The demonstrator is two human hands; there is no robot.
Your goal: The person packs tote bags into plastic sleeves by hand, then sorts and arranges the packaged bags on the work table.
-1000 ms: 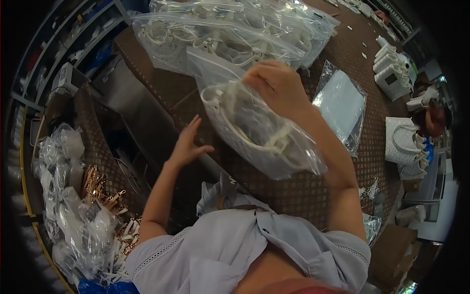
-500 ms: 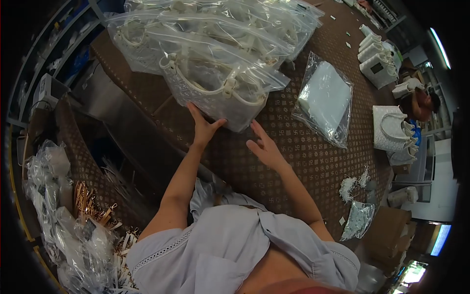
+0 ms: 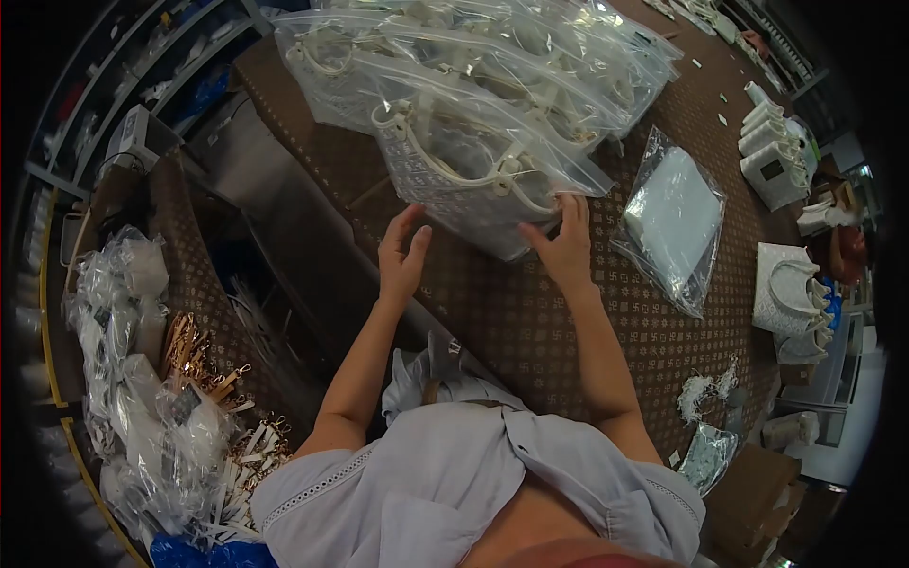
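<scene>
A white patterned handbag (image 3: 445, 194) in a clear zip bag stands on the brown patterned table (image 3: 530, 322), in front of several more bagged handbags (image 3: 454, 47). At its lower left side is my left hand (image 3: 402, 256), thumb and fingers apart, holding nothing. My right hand (image 3: 563, 237) is at the right end of the same bag, with fingers spread and fingertips at the plastic. Right of that hand lies a clear packet of pale flat sheets (image 3: 674, 213).
Unbagged white handbags (image 3: 786, 289) stand along the right edge, near another person (image 3: 847, 254). Plastic-wrapped items (image 3: 133, 379) and gold clasps with straps (image 3: 194, 355) lie at the left. A cardboard box (image 3: 753, 492) is at the lower right. Shelves (image 3: 142, 76) line the upper left.
The bagged handbag has gone from my right hand's raised grip to standing against the others. My left hand has since moved off its underside, and my right hand has moved up to its right end.
</scene>
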